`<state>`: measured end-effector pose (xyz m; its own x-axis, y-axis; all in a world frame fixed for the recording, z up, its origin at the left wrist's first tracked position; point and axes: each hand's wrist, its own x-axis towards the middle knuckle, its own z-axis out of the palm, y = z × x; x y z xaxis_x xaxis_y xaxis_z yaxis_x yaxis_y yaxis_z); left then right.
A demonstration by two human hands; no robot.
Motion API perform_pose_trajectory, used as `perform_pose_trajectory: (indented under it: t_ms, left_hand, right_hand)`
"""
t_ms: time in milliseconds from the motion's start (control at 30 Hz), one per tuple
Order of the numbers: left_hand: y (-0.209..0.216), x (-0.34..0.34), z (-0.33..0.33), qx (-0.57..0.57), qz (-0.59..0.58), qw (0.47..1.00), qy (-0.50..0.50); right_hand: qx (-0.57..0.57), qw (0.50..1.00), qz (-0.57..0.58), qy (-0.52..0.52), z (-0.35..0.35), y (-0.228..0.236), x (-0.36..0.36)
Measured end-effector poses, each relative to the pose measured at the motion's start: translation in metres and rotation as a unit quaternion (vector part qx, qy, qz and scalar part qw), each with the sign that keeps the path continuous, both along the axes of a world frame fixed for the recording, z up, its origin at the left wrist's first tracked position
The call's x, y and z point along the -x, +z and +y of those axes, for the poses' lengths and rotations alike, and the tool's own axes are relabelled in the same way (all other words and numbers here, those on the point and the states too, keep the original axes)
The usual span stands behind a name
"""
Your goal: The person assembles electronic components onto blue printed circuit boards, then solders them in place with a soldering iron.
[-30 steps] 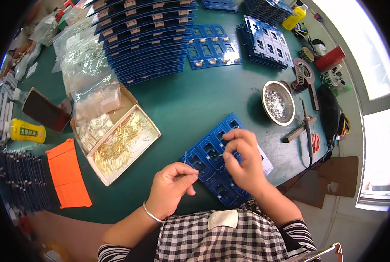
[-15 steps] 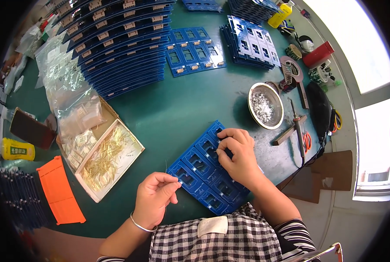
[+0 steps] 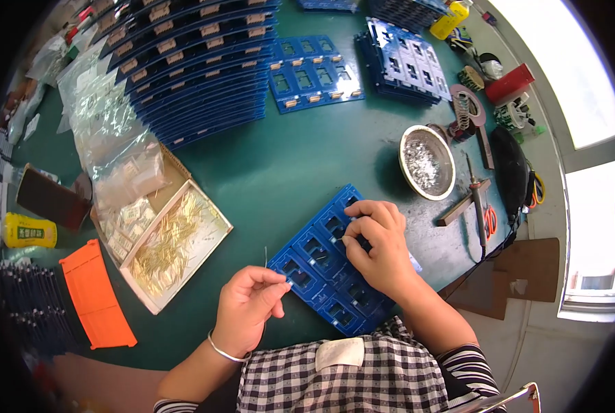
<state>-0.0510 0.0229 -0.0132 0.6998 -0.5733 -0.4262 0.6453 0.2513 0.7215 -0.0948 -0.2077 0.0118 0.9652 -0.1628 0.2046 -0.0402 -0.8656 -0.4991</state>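
Observation:
A blue circuit board panel (image 3: pixel 321 286) with rectangular cutouts lies tilted on the green table in front of me. At its left corner my left hand (image 3: pixel 248 303) is closed in a pinch on a small white part (image 3: pixel 289 280). A thin wire (image 3: pixel 266 256) stands up beside those fingers. My right hand (image 3: pixel 379 248) rests over the panel's upper right side, thumb and forefinger drawn together at a cutout. Whatever is between its fingertips, if anything, is hidden. Left of the panel sits a shallow box (image 3: pixel 200 243) with many thin gold-coloured pins (image 3: pixel 166 251).
Tall stacks of blue boards (image 3: pixel 200 96) rise at the far left, and another stack (image 3: pixel 407 62) stands at the back. To the right are a bowl of silvery bits (image 3: pixel 404 162), a soldering iron (image 3: pixel 477 206) and red-handled scissors (image 3: pixel 490 221). An orange tray (image 3: pixel 99 296) lies left.
The whole view has shifted slightly, so things appear a little farther right and up. Both hands keep nearly the same grip and place at the panel.

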Motion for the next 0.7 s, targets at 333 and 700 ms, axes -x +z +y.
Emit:
perform_pose_trajectory:
  t_ms: [333, 700]
  left_hand:
    - [0.006, -0.004, 0.001, -0.002, -0.042, 0.999, 0.004]
    - [-0.001, -0.003, 0.004, 0.008, -0.059, 0.998, 0.006]
  right_hand:
    - [0.002, 0.999, 0.022, 0.034, 0.012, 0.001, -0.004]
    - [0.006, 0.998, 0.036, 0.042, 0.014, 0.002, -0.002]
